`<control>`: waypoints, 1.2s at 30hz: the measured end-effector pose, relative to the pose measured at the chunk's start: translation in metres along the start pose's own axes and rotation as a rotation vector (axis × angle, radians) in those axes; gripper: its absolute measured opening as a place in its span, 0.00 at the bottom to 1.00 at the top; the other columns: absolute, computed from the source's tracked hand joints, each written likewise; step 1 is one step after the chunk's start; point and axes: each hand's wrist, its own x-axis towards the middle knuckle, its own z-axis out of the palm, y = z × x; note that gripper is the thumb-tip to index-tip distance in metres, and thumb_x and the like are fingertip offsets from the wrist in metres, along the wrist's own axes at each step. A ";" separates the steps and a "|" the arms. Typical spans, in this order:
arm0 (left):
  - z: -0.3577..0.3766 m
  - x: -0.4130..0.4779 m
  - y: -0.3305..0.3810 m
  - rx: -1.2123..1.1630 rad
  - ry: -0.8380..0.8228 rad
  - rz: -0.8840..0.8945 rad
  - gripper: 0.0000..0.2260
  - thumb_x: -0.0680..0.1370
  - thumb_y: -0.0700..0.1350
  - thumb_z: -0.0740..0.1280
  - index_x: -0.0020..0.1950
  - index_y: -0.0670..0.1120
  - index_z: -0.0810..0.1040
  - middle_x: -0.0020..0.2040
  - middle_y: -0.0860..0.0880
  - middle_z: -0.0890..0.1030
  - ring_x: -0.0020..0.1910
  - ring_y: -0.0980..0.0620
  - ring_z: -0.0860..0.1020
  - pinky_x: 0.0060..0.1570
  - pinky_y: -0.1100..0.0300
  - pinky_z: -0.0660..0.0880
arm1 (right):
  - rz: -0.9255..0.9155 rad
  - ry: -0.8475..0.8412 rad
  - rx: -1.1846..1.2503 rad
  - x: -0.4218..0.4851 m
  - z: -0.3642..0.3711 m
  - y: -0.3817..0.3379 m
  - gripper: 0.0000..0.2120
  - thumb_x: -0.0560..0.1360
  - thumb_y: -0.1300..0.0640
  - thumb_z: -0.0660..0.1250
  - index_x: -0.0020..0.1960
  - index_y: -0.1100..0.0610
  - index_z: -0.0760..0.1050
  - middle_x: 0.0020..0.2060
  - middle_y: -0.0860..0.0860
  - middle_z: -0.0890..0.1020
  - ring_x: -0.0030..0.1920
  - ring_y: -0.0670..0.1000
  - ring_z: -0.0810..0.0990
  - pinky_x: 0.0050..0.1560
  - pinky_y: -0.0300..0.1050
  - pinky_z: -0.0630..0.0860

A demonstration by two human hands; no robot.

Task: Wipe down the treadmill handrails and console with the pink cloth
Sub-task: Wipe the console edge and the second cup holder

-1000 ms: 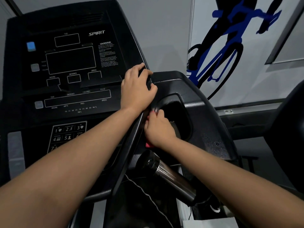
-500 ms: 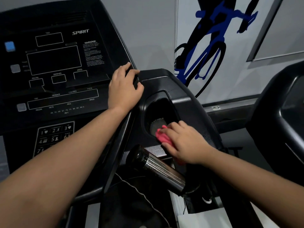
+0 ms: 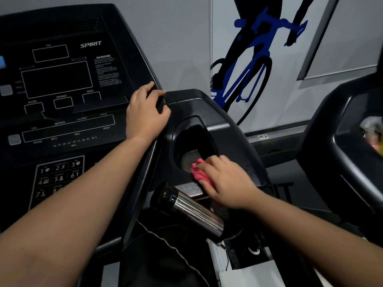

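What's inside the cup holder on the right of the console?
In the cup holder a greyish patch of floor shows, with the bunched pink cloth held by the right hand at its near rim. Its deeper back is in shadow, and the hand covers the near-right edge.

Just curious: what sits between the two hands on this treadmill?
In the head view, the black cup holder recess lies between the left hand and the right hand, which holds the pink cloth.

A second ago the right hand was tucked against the console edge; now it's slid right, pressing the crumpled pink cloth at the black cup-holder recess, lower centre of frame.
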 end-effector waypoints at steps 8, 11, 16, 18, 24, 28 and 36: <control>0.001 0.001 0.002 0.028 0.001 -0.003 0.17 0.76 0.47 0.64 0.64 0.49 0.76 0.72 0.50 0.67 0.72 0.48 0.62 0.69 0.49 0.63 | 0.199 0.058 -0.119 0.009 0.002 -0.002 0.20 0.73 0.46 0.55 0.53 0.57 0.78 0.44 0.55 0.77 0.40 0.58 0.75 0.31 0.48 0.73; 0.001 0.000 0.001 0.021 0.005 0.004 0.17 0.76 0.47 0.64 0.64 0.49 0.76 0.72 0.50 0.68 0.72 0.48 0.63 0.69 0.49 0.63 | 0.109 0.050 -0.086 0.013 0.007 -0.027 0.18 0.74 0.46 0.56 0.51 0.56 0.78 0.42 0.54 0.77 0.39 0.57 0.75 0.30 0.48 0.73; 0.000 0.000 0.000 0.002 0.003 -0.003 0.17 0.76 0.47 0.64 0.65 0.51 0.76 0.72 0.51 0.68 0.72 0.49 0.63 0.69 0.50 0.62 | 0.069 0.018 0.059 0.000 0.001 -0.011 0.19 0.72 0.45 0.59 0.55 0.56 0.76 0.45 0.54 0.77 0.40 0.57 0.75 0.35 0.51 0.76; 0.000 0.000 0.000 0.006 -0.001 -0.003 0.17 0.76 0.47 0.64 0.65 0.50 0.76 0.72 0.51 0.67 0.72 0.49 0.62 0.70 0.50 0.62 | 0.145 0.022 0.024 -0.007 -0.007 0.010 0.21 0.71 0.45 0.58 0.56 0.56 0.77 0.46 0.54 0.77 0.41 0.57 0.76 0.37 0.52 0.77; 0.001 0.000 0.004 0.029 -0.004 -0.011 0.17 0.76 0.47 0.64 0.65 0.49 0.76 0.72 0.50 0.67 0.72 0.48 0.62 0.69 0.49 0.63 | 0.424 0.117 -0.109 -0.003 -0.011 0.026 0.20 0.70 0.46 0.55 0.49 0.58 0.77 0.42 0.56 0.75 0.39 0.60 0.76 0.34 0.49 0.73; 0.000 -0.001 0.004 0.032 0.000 -0.010 0.17 0.76 0.47 0.64 0.65 0.49 0.76 0.72 0.50 0.67 0.72 0.48 0.63 0.68 0.49 0.63 | 0.293 0.119 -0.132 0.009 0.002 -0.009 0.20 0.69 0.46 0.56 0.50 0.56 0.79 0.41 0.54 0.77 0.38 0.58 0.76 0.32 0.46 0.70; -0.001 -0.001 0.004 0.025 -0.006 -0.011 0.17 0.76 0.47 0.64 0.65 0.50 0.76 0.72 0.51 0.67 0.72 0.49 0.62 0.69 0.49 0.62 | 0.221 0.066 -0.028 -0.003 0.000 -0.002 0.20 0.70 0.45 0.57 0.54 0.53 0.78 0.45 0.51 0.78 0.41 0.56 0.76 0.35 0.47 0.73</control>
